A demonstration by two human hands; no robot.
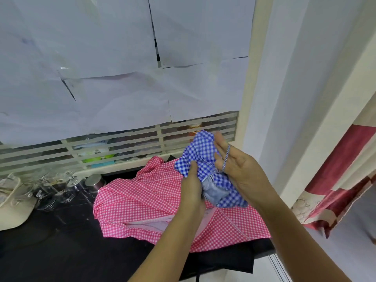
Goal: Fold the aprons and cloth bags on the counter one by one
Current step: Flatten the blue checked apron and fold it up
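Note:
A blue-and-white checked cloth bag (pixel 200 157) with a grey patch is held up above the counter, bunched between both hands. My left hand (pixel 192 190) grips its lower left side. My right hand (pixel 236 163) holds its right side, fingers fairly straight, with the bag's striped drawstring looped over them. Beneath lies a crumpled pink-and-white checked apron (pixel 142 202) on the black counter (pixel 50 241). A black cloth (pixel 230 259) hangs over the counter's front right edge under the pink apron.
Glass jars (pixel 53 192) and a steel cup (pixel 94 182) stand at the counter's back left, next to a cream bag (pixel 12 204). A slatted window with paper sheets (pixel 122 78) is behind. A red curtain (pixel 341 176) hangs at the right.

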